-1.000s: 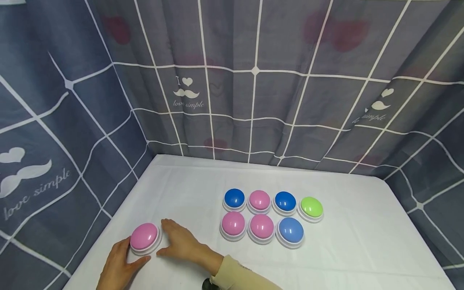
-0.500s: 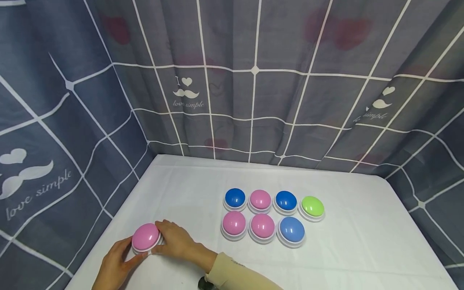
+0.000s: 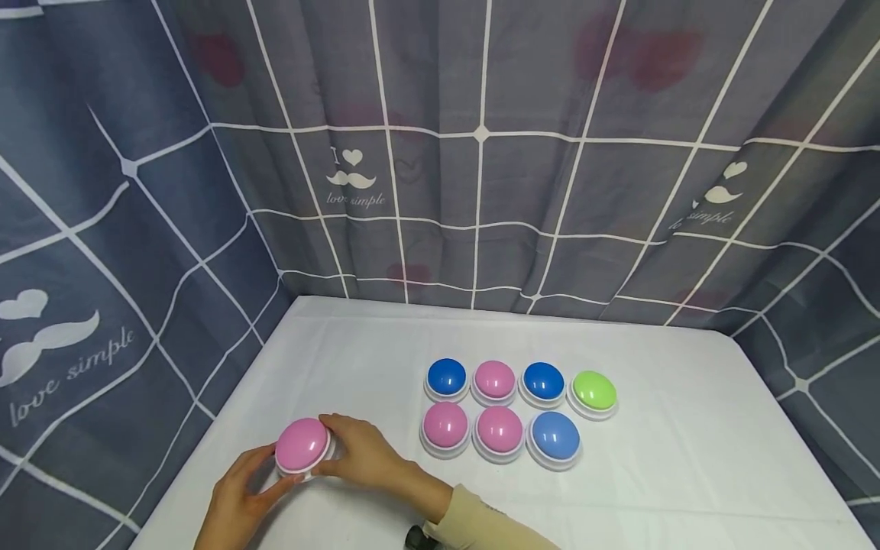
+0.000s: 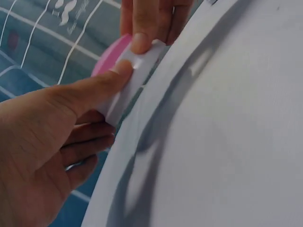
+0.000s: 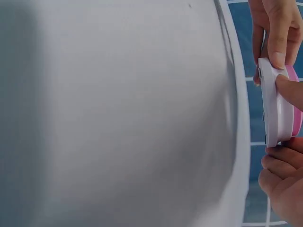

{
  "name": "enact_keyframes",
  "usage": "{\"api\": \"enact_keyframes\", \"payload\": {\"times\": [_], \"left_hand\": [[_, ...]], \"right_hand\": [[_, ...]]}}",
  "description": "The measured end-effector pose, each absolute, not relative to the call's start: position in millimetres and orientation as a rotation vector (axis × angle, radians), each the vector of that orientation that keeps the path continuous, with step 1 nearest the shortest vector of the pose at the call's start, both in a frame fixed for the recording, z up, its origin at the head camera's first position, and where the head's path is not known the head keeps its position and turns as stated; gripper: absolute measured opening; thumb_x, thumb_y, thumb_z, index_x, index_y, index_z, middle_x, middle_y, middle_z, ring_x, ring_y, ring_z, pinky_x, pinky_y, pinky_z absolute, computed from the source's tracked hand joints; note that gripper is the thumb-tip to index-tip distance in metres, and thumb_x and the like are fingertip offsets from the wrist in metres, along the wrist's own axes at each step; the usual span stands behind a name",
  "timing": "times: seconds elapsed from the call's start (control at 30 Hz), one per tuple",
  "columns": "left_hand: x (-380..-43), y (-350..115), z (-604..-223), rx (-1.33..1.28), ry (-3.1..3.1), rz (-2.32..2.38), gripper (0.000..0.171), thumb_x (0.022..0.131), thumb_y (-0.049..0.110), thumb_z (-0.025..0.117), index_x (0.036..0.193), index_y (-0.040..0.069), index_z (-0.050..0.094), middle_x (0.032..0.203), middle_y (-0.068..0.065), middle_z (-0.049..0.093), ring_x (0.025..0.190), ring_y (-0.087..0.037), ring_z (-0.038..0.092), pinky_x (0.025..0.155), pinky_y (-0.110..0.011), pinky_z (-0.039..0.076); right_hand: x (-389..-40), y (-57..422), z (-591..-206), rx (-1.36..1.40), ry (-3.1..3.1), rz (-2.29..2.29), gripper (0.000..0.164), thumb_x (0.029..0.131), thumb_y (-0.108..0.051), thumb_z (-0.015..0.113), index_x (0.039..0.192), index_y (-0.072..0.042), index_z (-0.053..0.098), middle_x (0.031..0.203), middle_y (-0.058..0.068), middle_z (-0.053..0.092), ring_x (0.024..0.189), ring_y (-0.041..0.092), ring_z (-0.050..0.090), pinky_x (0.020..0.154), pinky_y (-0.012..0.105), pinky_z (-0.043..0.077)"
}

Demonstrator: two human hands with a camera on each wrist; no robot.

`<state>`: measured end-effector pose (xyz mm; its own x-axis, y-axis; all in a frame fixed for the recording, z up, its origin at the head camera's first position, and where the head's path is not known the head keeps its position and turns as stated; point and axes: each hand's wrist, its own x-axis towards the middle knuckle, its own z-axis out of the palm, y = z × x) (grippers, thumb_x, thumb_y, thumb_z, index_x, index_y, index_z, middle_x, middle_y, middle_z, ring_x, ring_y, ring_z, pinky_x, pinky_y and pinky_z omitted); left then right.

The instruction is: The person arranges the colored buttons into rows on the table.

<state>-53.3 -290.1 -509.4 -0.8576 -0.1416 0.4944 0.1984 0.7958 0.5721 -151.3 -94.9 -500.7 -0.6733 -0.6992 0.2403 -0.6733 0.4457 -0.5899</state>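
Observation:
A round push button [image 3: 300,444] with a glossy pink dome and white base is held between both hands at the left of the table in the head view. My left hand [image 3: 237,493] grips its left and near side, the thumb along the base rim. From the right, my right hand [image 3: 367,458] pinches the opposite side, thumb at the near rim. In the right wrist view the white base [image 5: 272,106] stands off the cloth, with curtain showing between. Both thumbs press the base side close together in the left wrist view, where the pink dome [image 4: 111,56] is partly covered.
Several similar buttons stand in two rows mid-table: dark blue [image 3: 447,376], pink [image 3: 494,379], another dark blue [image 3: 543,380] and green [image 3: 594,390] behind; two pink and a lighter blue [image 3: 555,435] in front. A grey grid curtain [image 3: 440,183] surrounds the white-covered table [image 3: 687,458].
My right hand has closed in on the pink button's right side and now holds it with the left. The button and both hands have shifted right. The other buttons stay put.

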Motion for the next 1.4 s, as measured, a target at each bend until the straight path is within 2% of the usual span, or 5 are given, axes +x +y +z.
{"api": "enact_keyframes", "payload": {"times": [0.1, 0.47, 0.7, 1.23, 1.4], "left_hand": [[-59, -276, -505, -0.118, -2.406, -0.916, 0.062, 0.056, 0.005, 0.094, 0.112, 0.002, 0.069, 0.106, -0.007, 0.066, 0.107, 0.013, 0.046, 0.092, 0.000, 0.028], [-93, -209, -486, -0.350, -2.405, -0.875, 0.062, 0.060, 0.024, 0.095, 0.114, 0.012, 0.069, 0.112, 0.007, 0.064, 0.104, -0.015, 0.063, 0.095, -0.007, 0.036], [-106, -169, -485, -0.514, -2.381, -0.836, 0.060, 0.063, 0.035, 0.093, 0.114, 0.012, 0.069, 0.111, 0.006, 0.064, 0.103, -0.012, 0.064, 0.084, -0.037, 0.056], [-122, -106, -486, -0.813, -2.380, -0.901, 0.058, 0.072, 0.039, 0.087, 0.118, 0.011, 0.067, 0.115, 0.004, 0.063, 0.105, -0.011, 0.061, 0.088, -0.030, 0.054], [-124, -91, -482, -0.853, -2.406, -0.872, 0.058, 0.073, 0.042, 0.086, 0.119, 0.012, 0.067, 0.113, 0.002, 0.063, 0.103, -0.011, 0.061, 0.086, -0.027, 0.054]], "right_hand": [[-151, -75, -494, -1.218, 2.632, -1.103, 0.071, 0.083, -0.037, 0.080, 0.141, -0.007, 0.052, 0.140, 0.003, 0.056, 0.130, 0.014, 0.050, 0.107, 0.029, 0.039], [-152, 13, -487, -1.021, 2.617, -1.456, 0.074, 0.082, -0.039, 0.082, 0.143, -0.010, 0.052, 0.141, 0.002, 0.056, 0.131, 0.021, 0.050, 0.106, 0.042, 0.042], [-145, 60, -490, -0.941, 2.642, -1.583, 0.074, 0.077, -0.031, 0.086, 0.141, -0.012, 0.054, 0.136, -0.001, 0.060, 0.126, 0.020, 0.055, 0.103, 0.042, 0.045], [-118, 131, -494, -0.716, 2.891, -1.610, 0.076, 0.069, -0.022, 0.092, 0.137, -0.016, 0.059, 0.132, -0.003, 0.063, 0.122, 0.020, 0.059, 0.098, 0.046, 0.049], [-109, 146, -492, -0.610, 2.953, -1.618, 0.073, 0.070, -0.024, 0.091, 0.136, -0.017, 0.060, 0.130, -0.003, 0.064, 0.121, 0.020, 0.059, 0.100, 0.032, 0.046]]}}
